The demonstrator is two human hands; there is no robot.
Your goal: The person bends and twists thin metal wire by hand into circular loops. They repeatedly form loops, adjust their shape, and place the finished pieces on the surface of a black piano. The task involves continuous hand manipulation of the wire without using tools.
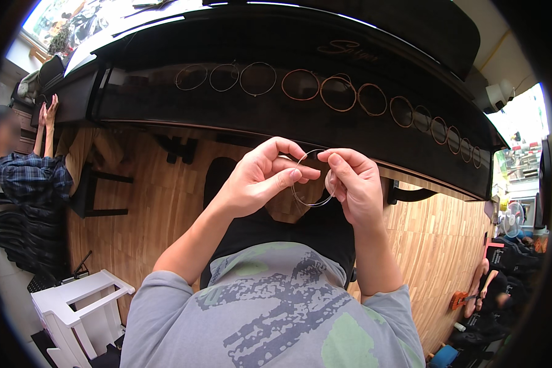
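Observation:
Both my hands are raised in front of my torso, around one small coil of thin metal string [313, 205]. My left hand [260, 175] is closed on the coil's left side, the thumb against the wire and another finger reaching across the loop. With thumb and bent fingers, my right hand [357, 187] pinches the coil's right side near its top. The loop hangs between the hands, clear of the piano. Beyond them, a row of similar coils lies along the black piano's closed lid [227, 110], silver coils [240, 80] at left, copper-coloured coils [300, 100] from the middle rightward.
The piano's front edge runs just beyond my hands, above a wood floor [147, 196]. At far left a person [34, 165] in a plaid shirt rests hands on the piano's end. A white stand [73, 306] is lower left. Another person holds a small guitar [459, 300] at lower right.

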